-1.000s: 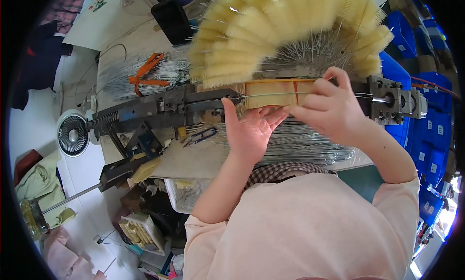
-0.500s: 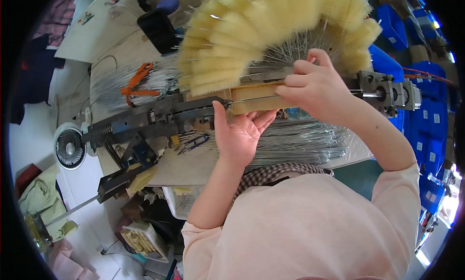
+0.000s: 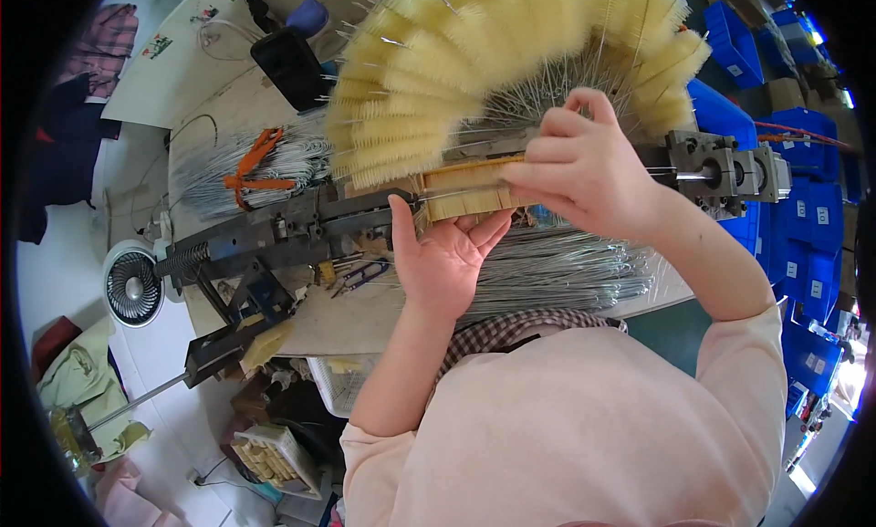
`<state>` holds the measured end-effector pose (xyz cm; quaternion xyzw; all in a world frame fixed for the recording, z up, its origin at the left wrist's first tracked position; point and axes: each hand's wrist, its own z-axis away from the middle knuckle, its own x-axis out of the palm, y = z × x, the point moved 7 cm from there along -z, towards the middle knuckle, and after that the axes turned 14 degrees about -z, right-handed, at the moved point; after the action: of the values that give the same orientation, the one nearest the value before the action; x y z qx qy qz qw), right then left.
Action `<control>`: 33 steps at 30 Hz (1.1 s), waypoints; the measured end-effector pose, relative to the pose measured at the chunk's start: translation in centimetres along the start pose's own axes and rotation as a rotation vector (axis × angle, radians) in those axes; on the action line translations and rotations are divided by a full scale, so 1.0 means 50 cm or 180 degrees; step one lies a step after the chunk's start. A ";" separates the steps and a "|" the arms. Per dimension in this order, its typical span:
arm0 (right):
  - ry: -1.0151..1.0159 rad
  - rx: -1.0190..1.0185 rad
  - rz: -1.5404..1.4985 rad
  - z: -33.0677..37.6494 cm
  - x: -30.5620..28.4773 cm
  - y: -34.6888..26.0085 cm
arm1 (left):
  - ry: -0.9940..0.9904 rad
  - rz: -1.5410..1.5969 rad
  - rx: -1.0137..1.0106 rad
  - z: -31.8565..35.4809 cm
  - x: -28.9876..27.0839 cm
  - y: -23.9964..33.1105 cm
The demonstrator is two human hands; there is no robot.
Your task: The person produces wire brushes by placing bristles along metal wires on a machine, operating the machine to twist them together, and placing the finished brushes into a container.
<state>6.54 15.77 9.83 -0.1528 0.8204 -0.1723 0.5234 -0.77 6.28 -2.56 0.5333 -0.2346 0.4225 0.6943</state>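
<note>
A strip of yellow bristles lies along a thin metal wire in the dark bench machine, in front of me. Palm up beneath the strip's left end, my left hand is open, its thumb raised beside the machine's jaw. My right hand is above the right part of the strip, with fingers curled and pinched on the wire; the fingertips are partly hidden and slightly blurred. Behind both hands, a big fan of yellow wire-stemmed brushes spreads in an arc, stems pointing inward.
Loose metal wires lie in a heap at the near bench edge. An orange tie binds another wire bundle on the left. A clamp block stands right of my hand, by blue bins. Pliers and a small fan are left.
The bristle strip, smooth and compact before, now looks ruffled and split into tufts. My right hand has shifted slightly left along the wire; the left hand stays below, open.
</note>
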 end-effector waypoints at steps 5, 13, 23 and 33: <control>-0.0560 0.0132 0.0195 0.013 0.024 0.030 | 0.0141 -0.0033 -0.0023 -0.001 0.004 0.001; -0.0577 0.0152 0.0510 0.069 -0.024 0.048 | 0.0323 -0.0192 -0.0068 0.003 -0.002 0.003; -0.0500 -0.0053 -0.0020 0.094 -0.021 0.010 | 0.0097 0.0371 -0.0124 0.007 -0.006 0.000; -0.0616 0.0031 0.0152 0.016 0.027 0.032 | 0.0252 -0.0184 -0.0086 0.005 0.005 0.008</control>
<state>6.61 16.51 7.75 -0.1465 0.7685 -0.1482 0.6049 -0.91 6.18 -2.07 0.5133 -0.1971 0.4197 0.7221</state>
